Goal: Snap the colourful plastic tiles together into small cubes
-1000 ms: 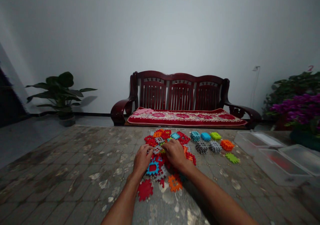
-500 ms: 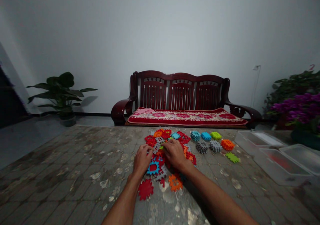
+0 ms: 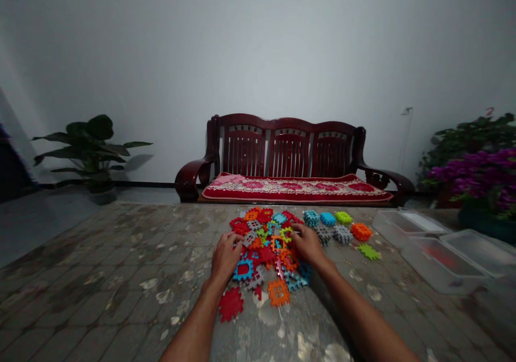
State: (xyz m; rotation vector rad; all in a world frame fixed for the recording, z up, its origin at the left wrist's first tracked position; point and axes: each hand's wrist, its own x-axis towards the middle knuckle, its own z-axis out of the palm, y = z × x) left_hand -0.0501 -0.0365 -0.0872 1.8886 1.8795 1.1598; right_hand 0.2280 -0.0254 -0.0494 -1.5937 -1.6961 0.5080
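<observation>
A loose heap of toothed interlocking tiles, with red tiles (image 3: 231,304), orange tiles (image 3: 278,292), blue tiles (image 3: 243,270) and grey ones, lies between my hands. On the heap's left edge rests my left hand (image 3: 226,254), its fingers loosely bent and apart beside a grey tile (image 3: 250,238); nothing shows in its grasp. At the heap's right side, my right hand (image 3: 308,245) has thumb and fingers closed on the edge of a yellow-green tile (image 3: 286,234). Its fingertips are partly hidden.
Right of the heap stand stacks of sorted tiles: blue (image 3: 328,218), grey (image 3: 342,234), orange (image 3: 361,231) and yellow-green (image 3: 343,217). A single green tile (image 3: 368,252) lies before them. Clear plastic boxes (image 3: 441,265) sit farther right, near purple flowers (image 3: 479,176). Behind the table is a wooden bench (image 3: 288,147).
My right hand has moved right from the middle of the heap to its right side, with the yellow-green tile. The heap's centre is uncovered. My left hand stays at the left edge.
</observation>
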